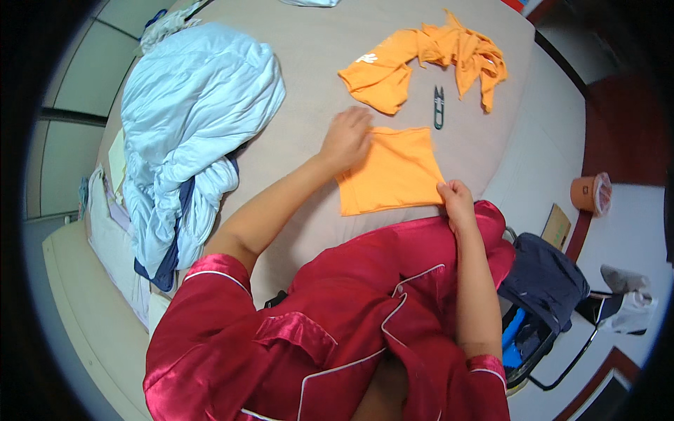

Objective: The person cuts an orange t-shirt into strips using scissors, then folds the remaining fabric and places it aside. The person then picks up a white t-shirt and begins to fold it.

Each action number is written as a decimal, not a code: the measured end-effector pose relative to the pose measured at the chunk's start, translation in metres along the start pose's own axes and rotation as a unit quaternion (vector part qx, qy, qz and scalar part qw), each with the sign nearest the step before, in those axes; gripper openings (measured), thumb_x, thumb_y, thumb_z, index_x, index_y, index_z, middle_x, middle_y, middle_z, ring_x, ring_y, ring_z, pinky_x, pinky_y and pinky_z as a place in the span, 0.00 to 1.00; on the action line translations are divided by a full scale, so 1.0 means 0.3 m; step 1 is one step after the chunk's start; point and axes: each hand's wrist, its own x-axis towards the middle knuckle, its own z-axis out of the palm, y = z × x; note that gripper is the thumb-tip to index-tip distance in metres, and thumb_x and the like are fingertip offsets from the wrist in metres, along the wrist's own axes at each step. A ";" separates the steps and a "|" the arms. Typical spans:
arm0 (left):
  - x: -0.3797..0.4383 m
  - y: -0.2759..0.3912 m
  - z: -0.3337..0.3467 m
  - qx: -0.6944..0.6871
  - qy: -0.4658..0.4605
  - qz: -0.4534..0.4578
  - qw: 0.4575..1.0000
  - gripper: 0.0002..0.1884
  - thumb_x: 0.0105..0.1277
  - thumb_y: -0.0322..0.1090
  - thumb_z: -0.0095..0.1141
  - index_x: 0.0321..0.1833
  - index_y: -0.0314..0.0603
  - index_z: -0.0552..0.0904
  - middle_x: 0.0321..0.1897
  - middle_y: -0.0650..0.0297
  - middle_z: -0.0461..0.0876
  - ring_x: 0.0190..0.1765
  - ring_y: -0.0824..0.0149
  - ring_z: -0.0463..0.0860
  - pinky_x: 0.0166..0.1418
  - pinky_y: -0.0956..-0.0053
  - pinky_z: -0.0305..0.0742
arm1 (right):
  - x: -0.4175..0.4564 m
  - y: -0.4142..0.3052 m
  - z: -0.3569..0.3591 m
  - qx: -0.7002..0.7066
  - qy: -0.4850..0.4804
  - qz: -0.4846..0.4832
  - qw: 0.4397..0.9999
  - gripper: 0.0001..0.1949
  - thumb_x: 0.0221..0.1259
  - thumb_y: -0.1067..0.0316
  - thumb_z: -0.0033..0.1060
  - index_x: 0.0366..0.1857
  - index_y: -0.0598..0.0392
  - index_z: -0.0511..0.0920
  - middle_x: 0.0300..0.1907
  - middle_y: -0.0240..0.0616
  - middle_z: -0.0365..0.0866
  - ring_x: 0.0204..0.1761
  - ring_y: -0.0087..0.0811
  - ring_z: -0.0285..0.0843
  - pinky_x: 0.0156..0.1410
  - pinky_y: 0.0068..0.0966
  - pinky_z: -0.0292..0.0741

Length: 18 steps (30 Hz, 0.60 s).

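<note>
An orange piece of fabric (395, 168) lies nearly flat on the beige bed sheet (310, 52). At its lower right corner my right hand (458, 200) pinches the edge between thumb and fingers. My left hand (348, 138) is over its upper left side, slightly blurred; whether it grips the fabric or only touches it cannot be told. Beyond the piece lies more orange fabric (389, 68), crumpled at its right part and bearing a white print. Between the two, towards the right, rests a pair of dark green thread snips (439, 108) with the blades pointing away from me.
A bunched light-blue quilt (195, 94) covers the left side of the bed, with dark blue cloth beneath it. Off the bed's right side are an open dark suitcase or bag (547, 284), a piece of cardboard (556, 226) and an orange-brown waste bin (583, 193) with a plastic liner.
</note>
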 end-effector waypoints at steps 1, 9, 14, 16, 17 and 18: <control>0.053 0.039 0.006 -0.086 0.000 0.067 0.994 0.22 0.57 0.35 0.54 0.55 0.37 0.70 0.60 0.50 0.67 0.64 0.51 0.64 0.65 0.53 0.59 | -0.004 -0.031 0.013 -0.006 -0.004 0.028 1.000 0.07 0.54 0.68 0.60 0.28 0.57 0.72 0.25 0.28 0.74 0.27 0.18 0.69 0.31 0.16 0.67; 0.410 0.298 0.088 0.272 -0.348 0.350 0.826 0.17 0.47 0.37 0.61 0.43 0.46 0.81 0.51 0.58 0.77 0.60 0.56 0.69 0.62 0.63 0.63 | -0.008 -0.129 -0.007 -0.051 -0.040 -0.092 0.994 0.08 0.50 0.73 0.58 0.35 0.61 0.79 0.29 0.31 0.79 0.31 0.21 0.73 0.39 0.19 0.70; 0.499 0.343 -0.235 0.095 -0.214 0.286 0.929 0.07 0.47 0.29 0.58 0.28 0.37 0.76 0.26 0.54 0.77 0.37 0.50 0.78 0.41 0.58 0.71 | -0.148 -0.371 -0.141 -0.078 0.038 -0.257 0.963 0.07 0.52 0.71 0.57 0.34 0.60 0.78 0.28 0.33 0.79 0.30 0.25 0.74 0.38 0.22 0.71; 0.464 0.372 -0.380 0.101 -0.168 0.299 0.934 0.05 0.47 0.26 0.56 0.28 0.39 0.75 0.26 0.56 0.77 0.36 0.53 0.79 0.38 0.60 0.72 | -0.228 -0.447 -0.157 -0.173 0.076 -0.384 0.904 0.07 0.50 0.73 0.56 0.33 0.60 0.79 0.27 0.37 0.77 0.30 0.32 0.75 0.37 0.24 0.71; 0.428 0.377 -0.421 0.100 -0.146 0.300 0.937 0.06 0.47 0.26 0.56 0.28 0.39 0.74 0.25 0.57 0.77 0.36 0.53 0.79 0.37 0.60 0.72 | -0.258 -0.455 -0.159 -0.218 0.095 -0.444 0.864 0.07 0.49 0.73 0.56 0.33 0.60 0.79 0.27 0.40 0.77 0.30 0.35 0.76 0.37 0.25 0.72; 0.381 0.384 -0.470 0.101 -0.118 0.302 0.941 0.06 0.47 0.26 0.56 0.28 0.39 0.73 0.24 0.57 0.76 0.35 0.53 0.78 0.37 0.61 0.72 | -0.287 -0.456 -0.155 -0.241 0.096 -0.470 0.844 0.08 0.46 0.75 0.55 0.33 0.58 0.79 0.28 0.42 0.75 0.32 0.42 0.74 0.36 0.30 0.72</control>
